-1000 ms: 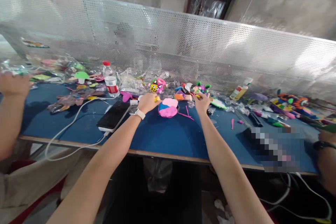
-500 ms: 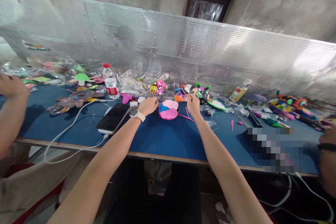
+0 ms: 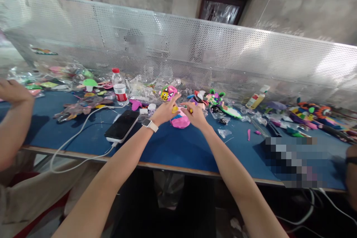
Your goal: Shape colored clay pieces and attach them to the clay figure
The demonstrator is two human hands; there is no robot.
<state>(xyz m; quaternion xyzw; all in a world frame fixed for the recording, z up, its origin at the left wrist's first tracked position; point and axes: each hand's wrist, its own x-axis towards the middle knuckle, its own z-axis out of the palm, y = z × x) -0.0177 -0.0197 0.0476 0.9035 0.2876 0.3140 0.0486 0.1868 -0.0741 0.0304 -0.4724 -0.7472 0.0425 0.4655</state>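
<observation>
My left hand point(image 3: 164, 112), with a watch on its wrist, pinches a small yellow lump of clay point(image 3: 175, 109) while its index finger points up. Facing it, my right hand point(image 3: 197, 116) has bent fingers closed around a small yellow bit point(image 3: 191, 111). Both hands hover over a rounded pink and blue clay piece point(image 3: 180, 122) on the blue table, covering its upper part. Just behind stands a pink clay figure with a yellow cat face point(image 3: 169, 93).
A phone on a white power bank point(image 3: 122, 126) lies left, its cable looping past the table edge. A red-capped bottle point(image 3: 119, 88) stands behind it. Clay figures point(image 3: 215, 98) and plastic wrappings line the perforated screen point(image 3: 178, 44). Another person's arm point(image 3: 13, 119) rests at left.
My hands have come together over the pink and blue piece, the right one moving left from beside the orange clay. Yellow bits now show in my fingers.
</observation>
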